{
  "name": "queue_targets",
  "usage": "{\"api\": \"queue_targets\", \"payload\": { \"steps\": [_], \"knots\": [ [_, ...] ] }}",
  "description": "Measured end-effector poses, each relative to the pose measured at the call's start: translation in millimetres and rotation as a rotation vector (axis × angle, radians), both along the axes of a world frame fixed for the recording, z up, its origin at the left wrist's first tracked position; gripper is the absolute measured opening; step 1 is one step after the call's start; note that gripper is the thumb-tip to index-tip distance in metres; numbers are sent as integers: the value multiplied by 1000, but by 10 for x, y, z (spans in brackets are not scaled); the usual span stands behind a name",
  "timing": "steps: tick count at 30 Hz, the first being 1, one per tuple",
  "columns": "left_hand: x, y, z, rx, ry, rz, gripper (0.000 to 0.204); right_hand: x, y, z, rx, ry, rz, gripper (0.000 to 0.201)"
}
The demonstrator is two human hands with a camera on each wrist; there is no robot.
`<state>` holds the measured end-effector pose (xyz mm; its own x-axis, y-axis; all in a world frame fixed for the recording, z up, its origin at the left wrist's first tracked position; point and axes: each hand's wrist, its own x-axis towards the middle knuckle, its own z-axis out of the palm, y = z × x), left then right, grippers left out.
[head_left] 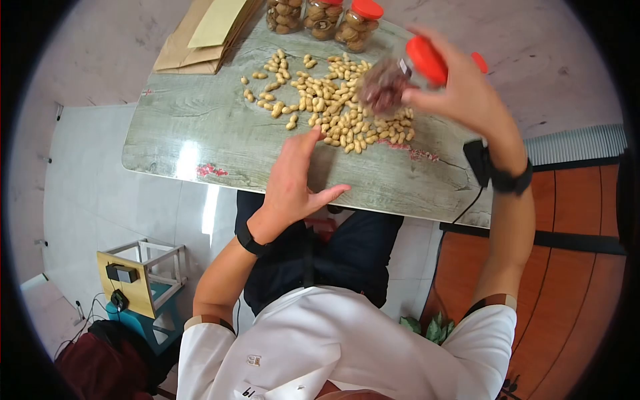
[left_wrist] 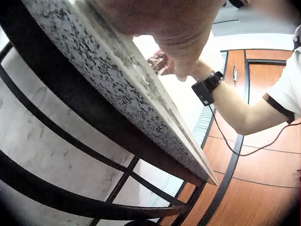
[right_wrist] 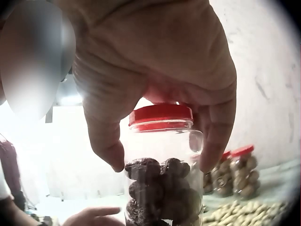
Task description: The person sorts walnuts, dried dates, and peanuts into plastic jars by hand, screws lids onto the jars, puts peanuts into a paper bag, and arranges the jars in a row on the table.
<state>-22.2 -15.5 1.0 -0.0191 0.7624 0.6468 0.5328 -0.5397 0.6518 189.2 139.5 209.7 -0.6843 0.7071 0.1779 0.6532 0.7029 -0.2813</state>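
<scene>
My right hand grips a clear jar with a red lid, tilted above the right part of the loose peanuts. In the right wrist view, thumb and fingers straddle the top of this jar, and dark, wrinkled, roundish pieces fill its visible part. My left hand is over the table's near edge, thumb spread and fingers extended, holding nothing. Its fingertips reach the near side of the peanuts. The left wrist view shows mostly the table's underside, with the left hand at the top.
Three red-lidded jars of walnuts stand at the table's back. Brown paper bags lie at the back left. Another red lid shows behind my right hand. The table has a rounded near left corner. A wooden-topped stool is on the floor.
</scene>
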Motion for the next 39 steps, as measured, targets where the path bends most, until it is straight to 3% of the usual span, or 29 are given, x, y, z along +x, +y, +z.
{"api": "queue_targets", "payload": {
  "steps": [1, 3, 5, 10, 14, 17, 19, 22, 25, 30, 33, 35, 39],
  "knots": [
    [10, -4, 3, -9, 10, 15, 109, 22, 210, 49, -27, 8, -77, 89],
    [24, -9, 16, -5, 26, 20, 103, 223, 945, -187, 194, 63, 0, 90],
    [25, -12, 34, -39, 39, 15, 91, 179, 1298, -260, 186, -44, -154, 91],
    [22, -10, 29, -43, 80, 9, 80, 22, 1984, -751, 60, -79, -205, 93],
    [29, -5, 66, -40, 100, 6, 72, -70, 2104, -958, 100, -78, -207, 88],
    [38, 7, 66, -35, 113, 0, 69, -111, 2020, -920, 5, -148, -275, 99],
    [53, 12, 85, -29, 124, -23, 69, -38, 2021, -945, 12, -104, -209, 103],
    [67, -17, 100, -63, 75, -19, 71, 75, 1864, -998, 121, 55, -292, 96],
    [72, -18, 97, -63, 100, 4, 69, 409, 1835, -660, 317, 84, -338, 84],
    [65, -16, 77, -43, 138, 19, 66, 1421, 2477, -902, 598, -75, -573, 65],
    [71, -19, 68, -55, 137, 37, 64, 1760, 2519, -1036, 560, -34, -559, 62],
    [81, -15, 69, -53, 147, 51, 63, 1895, 2576, -1134, 294, -104, -655, 65],
    [94, -16, 66, -54, 180, 73, 61, 1968, 2541, -1230, 211, -75, -666, 69]
  ]
}}
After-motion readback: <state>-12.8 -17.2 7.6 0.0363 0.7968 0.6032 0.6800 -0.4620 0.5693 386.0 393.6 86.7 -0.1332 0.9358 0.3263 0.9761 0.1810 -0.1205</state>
